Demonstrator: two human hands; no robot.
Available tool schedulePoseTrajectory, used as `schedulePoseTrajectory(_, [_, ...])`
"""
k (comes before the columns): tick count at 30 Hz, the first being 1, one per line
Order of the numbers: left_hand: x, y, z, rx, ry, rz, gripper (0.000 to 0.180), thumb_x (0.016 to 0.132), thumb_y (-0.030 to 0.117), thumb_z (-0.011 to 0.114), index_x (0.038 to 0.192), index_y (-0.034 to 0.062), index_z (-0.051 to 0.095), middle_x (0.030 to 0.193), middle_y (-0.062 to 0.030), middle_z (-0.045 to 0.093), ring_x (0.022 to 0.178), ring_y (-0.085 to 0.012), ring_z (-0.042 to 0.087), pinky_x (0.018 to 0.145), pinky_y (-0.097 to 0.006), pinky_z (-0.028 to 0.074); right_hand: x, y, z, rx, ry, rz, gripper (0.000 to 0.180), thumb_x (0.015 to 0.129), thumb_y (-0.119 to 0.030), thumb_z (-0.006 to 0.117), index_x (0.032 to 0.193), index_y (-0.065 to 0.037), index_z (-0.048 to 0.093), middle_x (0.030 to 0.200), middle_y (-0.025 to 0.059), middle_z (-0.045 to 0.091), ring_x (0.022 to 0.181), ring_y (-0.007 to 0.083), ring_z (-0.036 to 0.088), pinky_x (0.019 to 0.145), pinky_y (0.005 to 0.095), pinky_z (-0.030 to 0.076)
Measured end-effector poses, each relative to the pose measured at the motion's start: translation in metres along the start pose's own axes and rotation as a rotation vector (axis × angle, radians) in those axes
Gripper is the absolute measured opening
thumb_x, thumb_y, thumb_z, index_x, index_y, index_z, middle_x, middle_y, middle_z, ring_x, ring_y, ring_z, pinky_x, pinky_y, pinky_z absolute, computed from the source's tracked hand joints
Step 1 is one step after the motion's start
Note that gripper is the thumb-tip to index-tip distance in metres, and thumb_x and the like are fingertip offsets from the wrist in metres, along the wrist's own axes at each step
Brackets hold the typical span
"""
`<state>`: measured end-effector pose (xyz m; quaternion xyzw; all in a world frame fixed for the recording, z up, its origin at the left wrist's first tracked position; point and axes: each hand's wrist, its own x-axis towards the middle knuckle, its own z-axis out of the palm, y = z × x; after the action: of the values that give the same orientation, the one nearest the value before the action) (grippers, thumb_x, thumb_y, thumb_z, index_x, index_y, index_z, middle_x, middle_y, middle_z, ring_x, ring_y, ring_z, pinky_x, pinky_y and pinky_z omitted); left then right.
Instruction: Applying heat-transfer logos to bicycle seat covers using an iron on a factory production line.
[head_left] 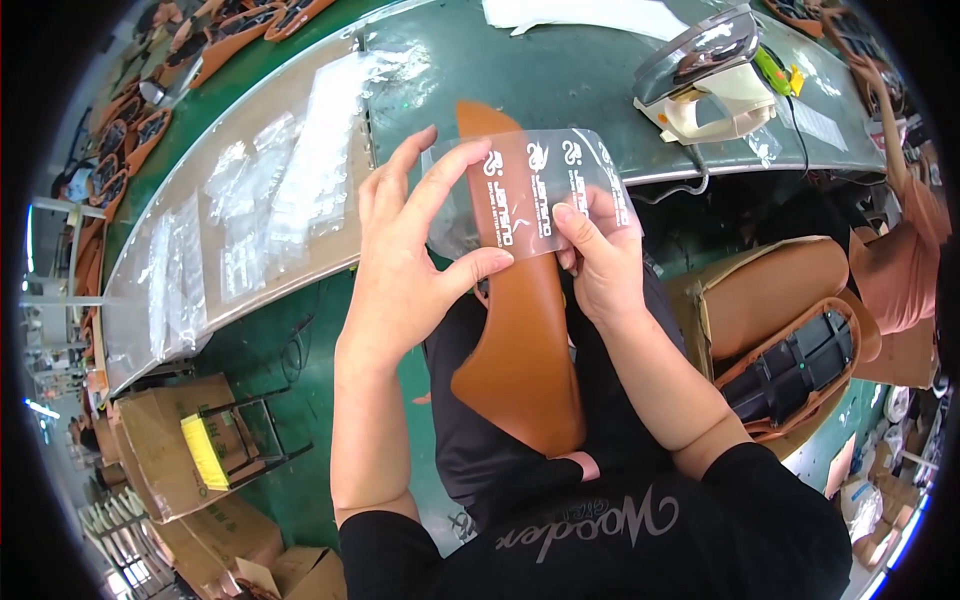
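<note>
A clear plastic sheet (555, 215) with rows of white printing lies over the upper part of a brown leather-like curved piece (530, 340), which rests upright across my lap and leans toward the table edge. My right hand (605, 260) pinches the sheet's right side between thumb and fingers. On the sheet's left side, my left hand (410, 235) has its thumb and forefinger spread wide; the forefinger tip meets the upper part, the thumb tip the lower edge. The brown piece's narrow top shows past the sheet.
A clothes iron (700, 85) stands on the green table (450, 90), beside a green-and-yellow tool (775, 70). Clear plastic bags (250, 190) cover the table's left part. Brown padded parts (780, 290) fill a carton at right. Cartons (160, 440) and a small metal frame (250, 440) stand at left.
</note>
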<state>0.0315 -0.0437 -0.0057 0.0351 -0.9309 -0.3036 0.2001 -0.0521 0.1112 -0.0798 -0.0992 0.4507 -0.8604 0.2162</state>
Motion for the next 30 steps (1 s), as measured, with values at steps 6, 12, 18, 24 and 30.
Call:
schedulePoseTrajectory(6, [0.000, 0.000, 0.001, -0.013, -0.013, -0.009, 0.076, 0.058, 0.022, 0.082, 0.127, 0.0247, 0.051, 0.139, -0.0157, 0.035, 0.125, -0.0371, 0.030, 0.103, -0.047, 0.031, -0.001, -0.001, -0.004, 0.004, -0.039, 0.001, 0.012, 0.085, -0.013, 0.065, 0.079, -0.007, 0.057, 0.065, -0.0025, 0.054, 0.054, 0.0040, 0.047, 0.050, 0.0178, 0.036])
schedulePoseTrajectory(12, [0.000, 0.003, 0.002, -0.019, -0.018, -0.023, 0.075, 0.059, 0.022, 0.081, 0.127, 0.0245, 0.051, 0.139, -0.0165, 0.035, 0.125, -0.0373, 0.030, 0.103, -0.047, 0.031, 0.000, 0.001, -0.006, 0.016, -0.041, 0.001, 0.011, 0.085, -0.012, 0.065, 0.078, -0.007, 0.057, 0.064, -0.0025, 0.054, 0.053, 0.0041, 0.047, 0.050, 0.0175, 0.036])
schedulePoseTrajectory(18, [-0.002, 0.006, 0.003, 0.022, -0.003, -0.023, 0.076, 0.059, 0.024, 0.081, 0.128, 0.0249, 0.050, 0.139, -0.0162, 0.034, 0.124, -0.0380, 0.031, 0.102, -0.047, 0.032, 0.001, 0.000, -0.006, 0.019, -0.043, 0.013, 0.011, 0.085, -0.012, 0.065, 0.078, -0.007, 0.057, 0.064, -0.0024, 0.054, 0.052, 0.0043, 0.046, 0.049, 0.0175, 0.036])
schedulePoseTrajectory(24, [-0.003, 0.009, 0.001, 0.106, 0.008, -0.010, 0.077, 0.058, 0.026, 0.082, 0.128, 0.0256, 0.050, 0.138, -0.0152, 0.035, 0.124, -0.0384, 0.032, 0.101, -0.047, 0.034, 0.001, 0.002, -0.006, 0.024, -0.034, 0.014, 0.012, 0.085, -0.012, 0.065, 0.078, -0.008, 0.056, 0.064, -0.0022, 0.053, 0.051, 0.0042, 0.045, 0.048, 0.0166, 0.034])
schedulePoseTrajectory(30, [-0.002, 0.012, -0.002, 0.152, 0.005, -0.016, 0.077, 0.058, 0.025, 0.082, 0.128, 0.0260, 0.050, 0.138, -0.0155, 0.036, 0.123, -0.0385, 0.033, 0.102, -0.047, 0.034, 0.000, 0.001, -0.005, 0.016, -0.020, 0.015, 0.013, 0.085, -0.011, 0.065, 0.078, -0.008, 0.055, 0.063, -0.0020, 0.052, 0.050, 0.0043, 0.043, 0.047, 0.0162, 0.032])
